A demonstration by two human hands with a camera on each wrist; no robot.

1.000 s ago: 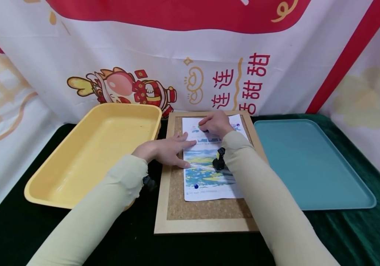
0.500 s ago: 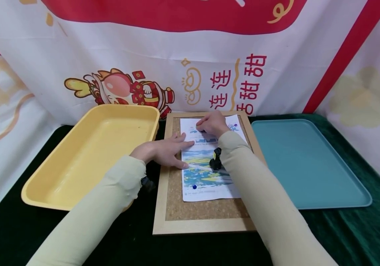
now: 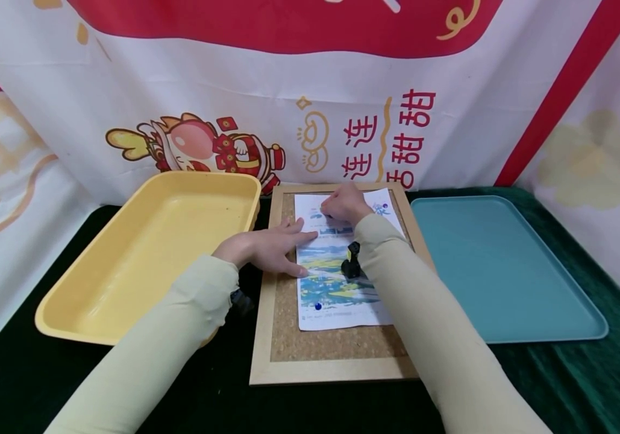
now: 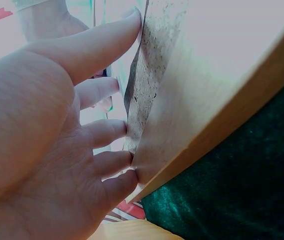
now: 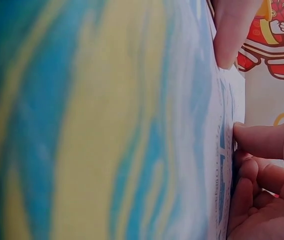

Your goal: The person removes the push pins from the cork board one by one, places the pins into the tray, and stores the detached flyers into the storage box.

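A printed paper sheet [image 3: 342, 316] with a blue and yellow picture lies on a wood-framed cork board [image 3: 337, 349]. Blue pushpins stand in its lower left [image 3: 318, 306] and its upper right [image 3: 385, 205]. My left hand [image 3: 272, 246] rests on the sheet's left edge, fingers spread and nearly straight. Near the sheet's top left, my right hand [image 3: 346, 205] presses down with curled fingers, pinching a small pushpin. A bit of green [image 4: 111, 103] shows at its fingertips in the left wrist view; the head view hides the pin.
A yellow basin [image 3: 141, 259] stands left of the board, close to my left forearm. On the right lies a flat blue-green tray [image 3: 510, 271]. Dark green cloth [image 3: 223, 386] covers the table, and a printed white curtain [image 3: 467, 120] hangs behind.
Both hands stay nearly in place. The green pin tip seen at my right fingertips a second ago is now covered in the head view. The view has shifted slightly.
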